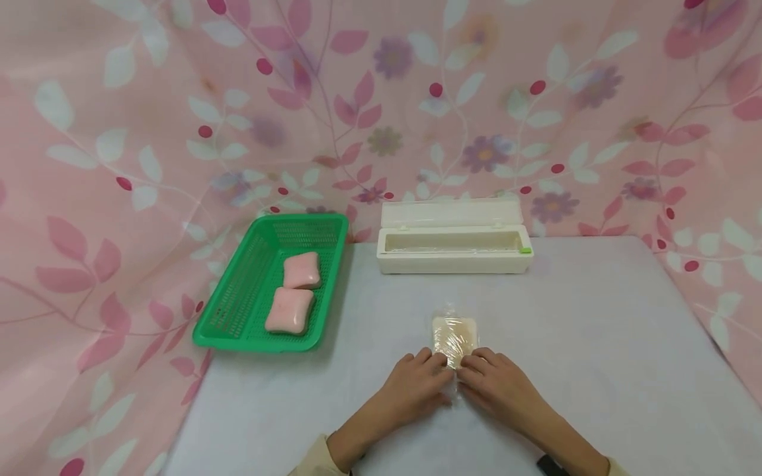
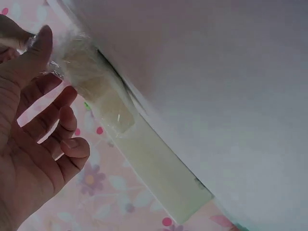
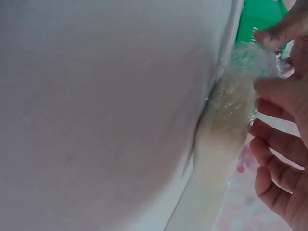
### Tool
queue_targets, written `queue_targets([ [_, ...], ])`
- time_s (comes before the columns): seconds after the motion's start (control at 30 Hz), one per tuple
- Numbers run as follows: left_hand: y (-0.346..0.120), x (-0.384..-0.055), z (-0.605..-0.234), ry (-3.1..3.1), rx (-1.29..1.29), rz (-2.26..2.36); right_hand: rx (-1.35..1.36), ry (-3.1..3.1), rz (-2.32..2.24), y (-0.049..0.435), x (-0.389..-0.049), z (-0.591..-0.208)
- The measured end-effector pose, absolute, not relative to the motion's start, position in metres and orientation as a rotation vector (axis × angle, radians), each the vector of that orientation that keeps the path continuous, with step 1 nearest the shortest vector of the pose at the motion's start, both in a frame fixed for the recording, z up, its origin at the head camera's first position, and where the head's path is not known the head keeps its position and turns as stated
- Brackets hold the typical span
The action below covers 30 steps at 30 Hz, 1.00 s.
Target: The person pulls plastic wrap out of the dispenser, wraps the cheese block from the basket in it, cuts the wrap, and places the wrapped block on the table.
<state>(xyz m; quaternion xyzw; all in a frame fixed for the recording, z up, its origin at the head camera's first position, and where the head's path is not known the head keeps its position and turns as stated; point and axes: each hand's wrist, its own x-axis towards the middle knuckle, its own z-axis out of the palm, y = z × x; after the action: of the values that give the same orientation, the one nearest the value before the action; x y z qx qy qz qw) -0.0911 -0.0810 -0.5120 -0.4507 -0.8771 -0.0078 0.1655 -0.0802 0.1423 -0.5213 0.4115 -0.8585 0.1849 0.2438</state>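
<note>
A cream-coloured block, like a bar of soap (image 1: 455, 334), lies on the table under crinkled clear cling film (image 1: 450, 308). My left hand (image 1: 417, 385) is at its near edge on the left and pinches the loose film. Opposite it, my right hand (image 1: 500, 387) pinches the film from the right, so the fingertips of both hands almost meet. In the left wrist view the film (image 2: 72, 53) bunches beside the thumb, the other fingers loosely bent. The right wrist view has the film (image 3: 250, 60) between thumb and forefinger.
Behind the block stands a long white cling film dispenser (image 1: 455, 266), lid raised, with a green slider (image 1: 525, 250) at its right end. To the left, a green plastic basket (image 1: 238, 342) holds two pink soap bars (image 1: 290, 309). A flowered curtain (image 1: 381, 99) hangs behind the white table (image 1: 595, 330).
</note>
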Motion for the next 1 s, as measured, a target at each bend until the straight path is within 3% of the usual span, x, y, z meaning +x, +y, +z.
queue_targets([
  [0.4,-0.077,-0.096,-0.507,-2.505,-1.193,-0.310,1.003,-2.390,0.658,0.139,-0.081,-0.513],
  [1.0,-0.059,-0.119,-0.507,-2.806,-0.863,-0.822,0.849,-2.401,0.637,0.122,-0.099,-0.512],
])
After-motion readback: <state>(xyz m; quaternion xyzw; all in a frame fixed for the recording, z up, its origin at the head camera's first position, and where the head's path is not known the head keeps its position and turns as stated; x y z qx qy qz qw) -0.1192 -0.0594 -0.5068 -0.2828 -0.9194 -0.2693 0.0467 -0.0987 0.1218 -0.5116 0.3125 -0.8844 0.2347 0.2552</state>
